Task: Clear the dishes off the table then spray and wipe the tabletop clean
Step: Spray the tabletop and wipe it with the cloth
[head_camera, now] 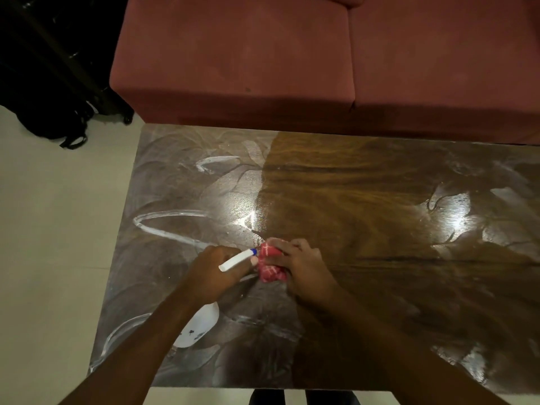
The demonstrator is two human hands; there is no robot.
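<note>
At seven o'clock on the table [350,200], left hand [217,271] grips a white spray bottle [201,324] with seemingly illegible dark marks, right hand [299,268] clutching a red cloth [270,267] beside it.

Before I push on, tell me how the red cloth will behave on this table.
The cloth is bunched in the right hand, so it is probably soft and floppy and would squash rather than hold shape. It looks light for its size. The table is glossy with white streaks, so it will likely slide easily, perhaps smearing.
</note>
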